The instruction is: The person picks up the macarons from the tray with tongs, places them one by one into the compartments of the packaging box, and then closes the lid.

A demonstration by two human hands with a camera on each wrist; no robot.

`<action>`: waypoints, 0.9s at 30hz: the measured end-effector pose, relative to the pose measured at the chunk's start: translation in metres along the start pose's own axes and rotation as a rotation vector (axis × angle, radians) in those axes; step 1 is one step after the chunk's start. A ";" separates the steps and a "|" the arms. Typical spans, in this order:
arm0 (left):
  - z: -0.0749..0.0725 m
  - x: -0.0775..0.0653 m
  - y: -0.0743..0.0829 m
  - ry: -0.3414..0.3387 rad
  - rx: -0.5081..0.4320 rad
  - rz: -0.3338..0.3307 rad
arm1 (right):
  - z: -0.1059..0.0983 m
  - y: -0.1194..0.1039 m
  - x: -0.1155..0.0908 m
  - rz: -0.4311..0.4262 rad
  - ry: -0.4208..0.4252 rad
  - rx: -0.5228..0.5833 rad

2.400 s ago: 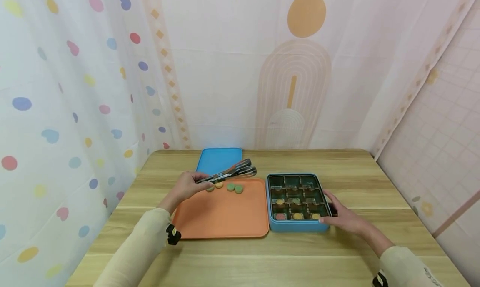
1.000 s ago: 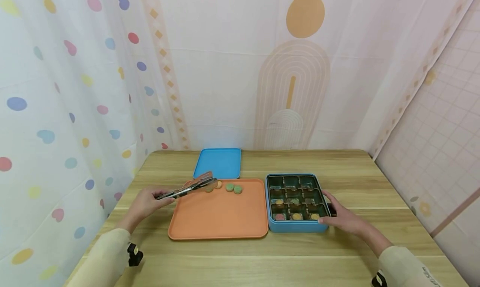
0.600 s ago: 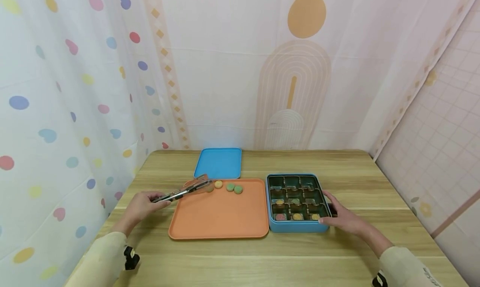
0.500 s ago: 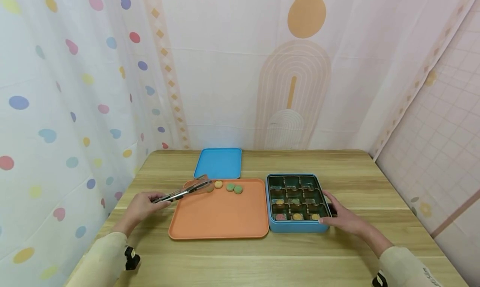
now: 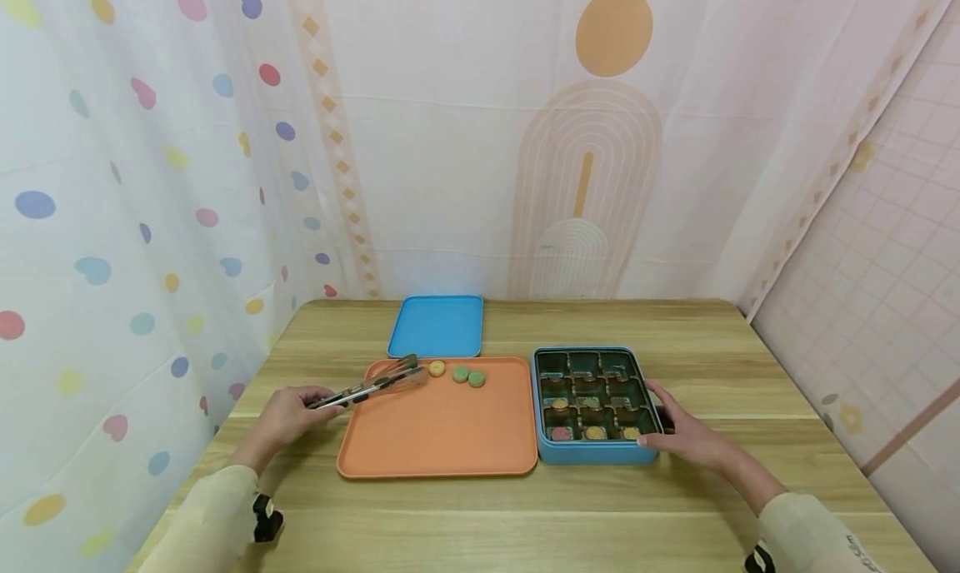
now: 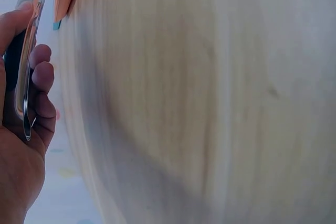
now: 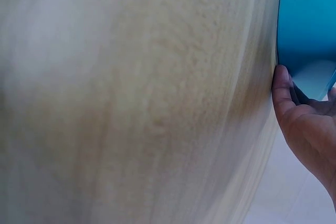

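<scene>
My left hand (image 5: 285,416) grips metal tongs (image 5: 367,387) by the handle end, left of an orange tray (image 5: 450,440). The tongs' tips lie over the tray's far left part and cover the spot where a round cookie lay; whether they pinch it I cannot tell. Beside the tips are a yellow cookie (image 5: 437,368) and two green cookies (image 5: 468,376). My right hand (image 5: 693,438) holds a blue box (image 5: 596,451) at its front right corner, thumb on the front and fingers along the right side. Several yellow, green and pink cookies sit in the box's nearer compartments.
Behind the orange tray lies a flat blue tray or lid (image 5: 437,327). The box stands close against the tray's right edge on a wooden table (image 5: 465,523). Curtains (image 5: 450,181) hang behind the table and on both sides.
My left hand has shifted left and toward me with the tongs, whose tips have then come down over the leftmost cookie. The right hand and the box stay in place.
</scene>
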State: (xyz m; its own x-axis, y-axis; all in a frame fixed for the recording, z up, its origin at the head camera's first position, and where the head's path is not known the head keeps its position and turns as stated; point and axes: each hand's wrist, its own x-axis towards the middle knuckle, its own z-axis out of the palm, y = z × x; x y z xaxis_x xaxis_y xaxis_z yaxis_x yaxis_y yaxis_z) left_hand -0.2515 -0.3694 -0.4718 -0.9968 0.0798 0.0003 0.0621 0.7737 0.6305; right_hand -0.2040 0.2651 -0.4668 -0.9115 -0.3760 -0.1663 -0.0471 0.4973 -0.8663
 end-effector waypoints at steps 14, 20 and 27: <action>0.001 0.000 0.000 0.004 0.010 0.006 | 0.000 -0.001 -0.001 0.009 0.011 -0.029; 0.001 -0.001 0.002 -0.002 0.007 0.008 | 0.000 -0.002 -0.001 0.010 0.004 -0.015; 0.002 -0.003 0.004 -0.007 -0.005 -0.007 | -0.001 0.000 0.000 0.011 -0.002 -0.006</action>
State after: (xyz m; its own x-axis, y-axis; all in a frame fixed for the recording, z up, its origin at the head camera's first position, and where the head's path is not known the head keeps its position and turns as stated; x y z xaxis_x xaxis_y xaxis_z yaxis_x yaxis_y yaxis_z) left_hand -0.2486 -0.3650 -0.4706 -0.9968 0.0789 -0.0098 0.0548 0.7710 0.6344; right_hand -0.2046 0.2654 -0.4662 -0.9111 -0.3722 -0.1768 -0.0394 0.5058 -0.8618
